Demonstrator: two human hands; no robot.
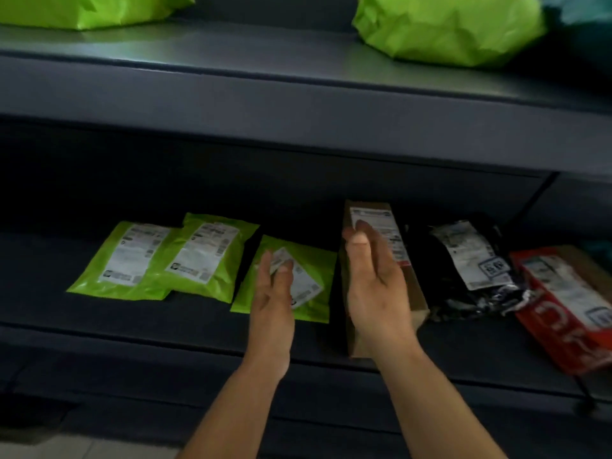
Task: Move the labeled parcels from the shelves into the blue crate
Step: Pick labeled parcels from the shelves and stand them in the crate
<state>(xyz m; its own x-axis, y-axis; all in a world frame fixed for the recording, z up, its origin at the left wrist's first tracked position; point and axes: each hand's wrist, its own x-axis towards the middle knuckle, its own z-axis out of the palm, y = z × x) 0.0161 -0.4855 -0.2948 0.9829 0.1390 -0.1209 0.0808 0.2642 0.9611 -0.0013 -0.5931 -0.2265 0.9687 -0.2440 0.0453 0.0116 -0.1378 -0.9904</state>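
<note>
On the lower shelf [165, 329] lie several labeled parcels: two overlapping green bags [119, 263] [205, 256] at left, a third green bag [311, 270], a brown cardboard box [377, 220], a black bag [463, 260] and a red box [563, 303]. My left hand [273, 293] hovers open over the third green bag. My right hand [374, 276] is open in front of the brown box, fingers near its label; contact is unclear. The blue crate is out of view.
The upper shelf [265, 77] carries two bulky green bags [447, 28] [89, 8] and a dark teal item [579, 14] at far right. A thin black shelf brace [536, 197] slants at the right. Pale floor [82, 448] shows at bottom left.
</note>
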